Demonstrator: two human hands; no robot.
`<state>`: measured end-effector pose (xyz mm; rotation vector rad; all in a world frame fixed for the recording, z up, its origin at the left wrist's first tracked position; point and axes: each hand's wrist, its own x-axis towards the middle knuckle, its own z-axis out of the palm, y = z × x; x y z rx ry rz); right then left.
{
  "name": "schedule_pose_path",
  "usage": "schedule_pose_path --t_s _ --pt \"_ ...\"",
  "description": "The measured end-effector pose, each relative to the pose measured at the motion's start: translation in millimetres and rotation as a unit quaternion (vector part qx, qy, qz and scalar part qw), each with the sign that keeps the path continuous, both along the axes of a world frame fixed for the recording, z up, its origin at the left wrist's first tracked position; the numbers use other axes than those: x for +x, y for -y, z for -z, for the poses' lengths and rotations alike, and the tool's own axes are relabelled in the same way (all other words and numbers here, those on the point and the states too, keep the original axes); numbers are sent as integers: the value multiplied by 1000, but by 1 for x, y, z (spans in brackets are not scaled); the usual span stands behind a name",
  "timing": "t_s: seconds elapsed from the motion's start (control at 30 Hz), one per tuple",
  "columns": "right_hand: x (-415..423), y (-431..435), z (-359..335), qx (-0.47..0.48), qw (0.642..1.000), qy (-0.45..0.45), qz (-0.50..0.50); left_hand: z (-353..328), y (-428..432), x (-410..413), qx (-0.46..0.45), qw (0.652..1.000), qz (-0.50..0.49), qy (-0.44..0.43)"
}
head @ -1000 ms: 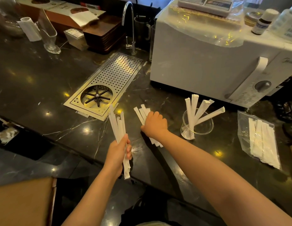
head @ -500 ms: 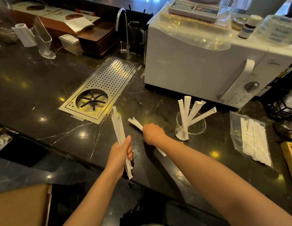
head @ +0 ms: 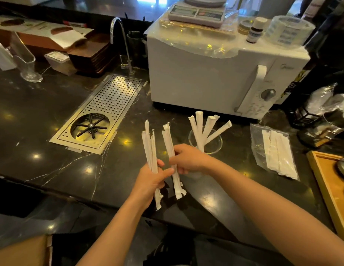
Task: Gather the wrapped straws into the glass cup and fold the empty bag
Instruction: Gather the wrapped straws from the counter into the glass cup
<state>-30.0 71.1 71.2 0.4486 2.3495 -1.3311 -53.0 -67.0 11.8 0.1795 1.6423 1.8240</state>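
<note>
My left hand (head: 152,179) grips a bundle of white wrapped straws (head: 150,146), held upright above the front of the dark counter. Close beside it, my right hand (head: 188,159) holds a second, smaller bunch of wrapped straws (head: 170,143), also upright. Just behind my right hand stands the short glass cup (head: 217,143) with several wrapped straws (head: 202,127) fanning out of it. To the right lies the clear plastic bag (head: 257,139) flat on the counter, with several wrapped straws (head: 278,158) still inside.
A white microwave (head: 205,77) stands behind the cup. A perforated steel rinser tray (head: 109,104) and tap (head: 121,39) sit at left. A wooden tray (head: 328,185) borders the right edge. A tall glass (head: 27,60) and boxes line the back left.
My right hand has lifted its straws off the counter and brought them upright beside the left hand's bundle. The left hand has risen slightly toward the middle.
</note>
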Motion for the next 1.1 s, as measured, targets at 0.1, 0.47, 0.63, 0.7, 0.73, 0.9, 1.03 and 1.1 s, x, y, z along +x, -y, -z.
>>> schedule_pose_path --t_s 0.1,0.47,0.63,0.7,0.73,0.9,1.03,1.1 --pt "15 -14 -14 -19 999 -17 29 -13 -16 5 9 997 69 -22" --pt "64 -50 -18 -41 991 -47 116 -24 -76 27 -2 971 213 -109" --pt "81 -59 -12 -50 983 -57 165 -19 -96 35 2 962 240 -134" --pt "85 -62 -11 -61 979 -57 186 -17 -102 38 6 956 250 -152" --pt "87 -64 -10 -70 976 -56 198 -16 -106 40 5 954 250 -163" --pt "96 -71 -12 43 979 -89 178 -6 -119 50 16 957 227 -180" --pt "105 -75 -14 44 961 -158 222 -5 -121 52 27 947 251 -199" --pt "109 -74 -13 -14 950 -190 246 -4 -124 56 30 941 266 -208"
